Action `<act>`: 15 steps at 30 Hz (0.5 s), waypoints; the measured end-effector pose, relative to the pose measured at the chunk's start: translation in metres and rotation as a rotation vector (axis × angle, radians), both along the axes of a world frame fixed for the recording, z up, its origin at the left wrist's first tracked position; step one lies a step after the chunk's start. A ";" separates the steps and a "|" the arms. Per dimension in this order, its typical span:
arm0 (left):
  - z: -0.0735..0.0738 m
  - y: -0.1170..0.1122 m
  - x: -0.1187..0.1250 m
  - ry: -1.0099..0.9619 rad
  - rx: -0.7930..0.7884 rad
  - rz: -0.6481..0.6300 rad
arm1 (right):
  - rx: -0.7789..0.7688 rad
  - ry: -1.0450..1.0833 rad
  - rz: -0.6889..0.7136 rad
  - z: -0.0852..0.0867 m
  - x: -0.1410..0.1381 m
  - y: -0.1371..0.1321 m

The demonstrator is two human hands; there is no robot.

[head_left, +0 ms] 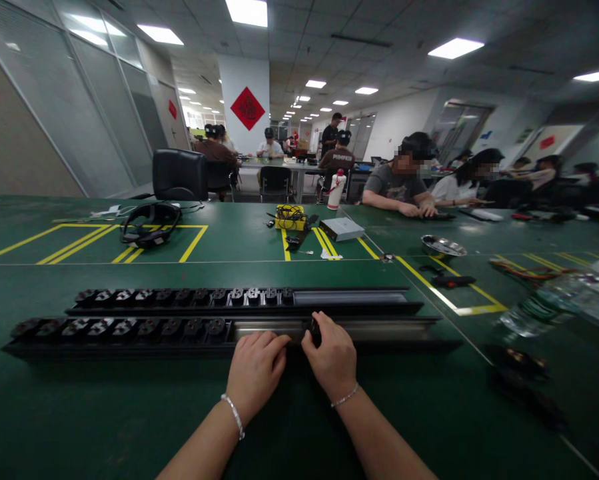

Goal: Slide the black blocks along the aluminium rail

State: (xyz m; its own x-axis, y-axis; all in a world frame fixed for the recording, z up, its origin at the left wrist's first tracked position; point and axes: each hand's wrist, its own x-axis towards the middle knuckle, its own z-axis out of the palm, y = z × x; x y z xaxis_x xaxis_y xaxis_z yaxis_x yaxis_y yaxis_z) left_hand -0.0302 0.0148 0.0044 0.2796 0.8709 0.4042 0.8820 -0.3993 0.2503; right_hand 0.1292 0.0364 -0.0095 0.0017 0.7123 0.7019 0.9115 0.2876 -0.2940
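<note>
The right hand point(330, 353) is bent in a pinch, thumb and fingers only a little apart, and it seems to hold a small black piece point(315, 327) over the near rail point(399, 330), right of that rail's middle. The left hand point(259, 367) is curled at the rail's near edge, touching it; I cannot tell if it grips anything, as its fingers hide the spot. A row of black plug-like parts point(124, 327) sits in this rail from its left end almost to the left hand, and then a shiny strip shows. The step in hand looks like putting the small piece into the rail. I think the next move calls for lining it up with the row and sliding it left, and the left hand is in the way of that. The far rail point(349, 300) lies just behind, with parts from its left end to past its middle. Both rails lie on the green table point(79, 413). Toward its far edge are a black headset point(150, 225), a yellow box point(290, 217) with cords and a silver box point(342, 229). Toward the right edge are a metal bowl point(443, 247), a water bottle point(534, 310) and dark, blurry parts point(522, 363), all well apart from the hands.
</note>
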 end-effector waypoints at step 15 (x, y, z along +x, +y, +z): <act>0.004 -0.001 0.000 -0.014 -0.034 -0.013 | 0.012 0.006 -0.002 0.001 -0.002 0.000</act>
State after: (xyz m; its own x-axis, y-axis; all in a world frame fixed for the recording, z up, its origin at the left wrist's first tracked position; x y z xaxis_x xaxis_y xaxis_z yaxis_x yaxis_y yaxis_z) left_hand -0.0302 0.0143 0.0079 0.2858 0.8804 0.3786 0.8728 -0.4022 0.2766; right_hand 0.1273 0.0360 -0.0088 0.0075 0.7035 0.7106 0.9103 0.2893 -0.2961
